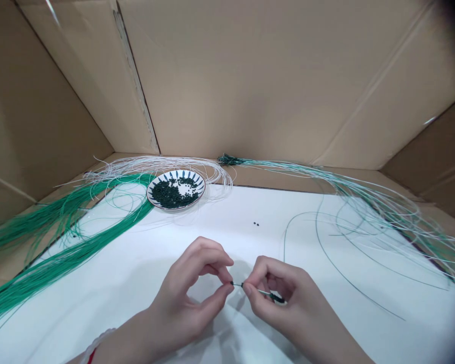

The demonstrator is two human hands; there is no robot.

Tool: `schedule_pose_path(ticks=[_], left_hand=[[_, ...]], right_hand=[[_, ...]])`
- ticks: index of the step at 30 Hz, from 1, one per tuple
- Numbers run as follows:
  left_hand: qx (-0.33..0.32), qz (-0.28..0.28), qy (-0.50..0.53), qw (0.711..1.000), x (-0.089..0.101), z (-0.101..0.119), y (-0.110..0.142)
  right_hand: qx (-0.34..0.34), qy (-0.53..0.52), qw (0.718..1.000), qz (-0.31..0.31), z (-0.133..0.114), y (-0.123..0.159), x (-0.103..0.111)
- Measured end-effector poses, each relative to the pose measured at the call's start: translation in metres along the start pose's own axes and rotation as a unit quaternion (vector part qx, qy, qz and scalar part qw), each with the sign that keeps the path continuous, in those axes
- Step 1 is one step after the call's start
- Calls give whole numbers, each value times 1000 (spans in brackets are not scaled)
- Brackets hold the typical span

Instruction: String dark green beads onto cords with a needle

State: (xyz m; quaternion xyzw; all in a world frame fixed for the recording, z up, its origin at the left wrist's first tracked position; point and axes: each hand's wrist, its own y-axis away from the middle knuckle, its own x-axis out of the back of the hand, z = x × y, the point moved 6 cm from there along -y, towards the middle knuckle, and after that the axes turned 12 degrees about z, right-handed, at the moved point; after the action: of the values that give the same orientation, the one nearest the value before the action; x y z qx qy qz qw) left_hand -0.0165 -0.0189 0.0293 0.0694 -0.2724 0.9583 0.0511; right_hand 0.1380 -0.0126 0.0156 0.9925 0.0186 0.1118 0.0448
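Dark green beads fill most of one round ceramic dish with a blue-patterned rim, and two stray beads lie well apart from it on a white sheet. Two hands work above the sheet. The left hand pinches a small dark bead between thumb and forefinger. The right hand has its fingers closed on a thin strand, which bears a dark stretch and runs across to the left fingertips. Three sheaves lie around: green strands at left, white strands behind the dish, and pale green strands at right, gathered at dark tips. Cardboard walls rise behind.
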Motion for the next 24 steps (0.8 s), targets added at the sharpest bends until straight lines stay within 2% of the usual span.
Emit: schedule_pose_path(ticks=[4,8,12,15,17,21,24], left_hand=[[-38,-3,-42,998,1,6,1],[-88,-16,-90,992,0,10,2],[-111,-27,-105,988,-3,12,4],[-113,-32,-99,988,-4,13,4],[-75,-29,-72,994,-3,10,1],[68,-31,-20,997,-1,-6,-5],[125,-53,-32,990,-3,-12,-5]], right_hand=[[-8,-8,1000,-5,0,0,0],[-46,-26,998,-31,4,-1,-3],[-66,-41,995,-61,8,0,-6],[-70,-55,995,-51,8,0,-6],[-77,-65,994,-34,7,-1,-3],[-86,-82,993,-15,7,-2,2],[-66,-58,996,-18,8,-3,2]])
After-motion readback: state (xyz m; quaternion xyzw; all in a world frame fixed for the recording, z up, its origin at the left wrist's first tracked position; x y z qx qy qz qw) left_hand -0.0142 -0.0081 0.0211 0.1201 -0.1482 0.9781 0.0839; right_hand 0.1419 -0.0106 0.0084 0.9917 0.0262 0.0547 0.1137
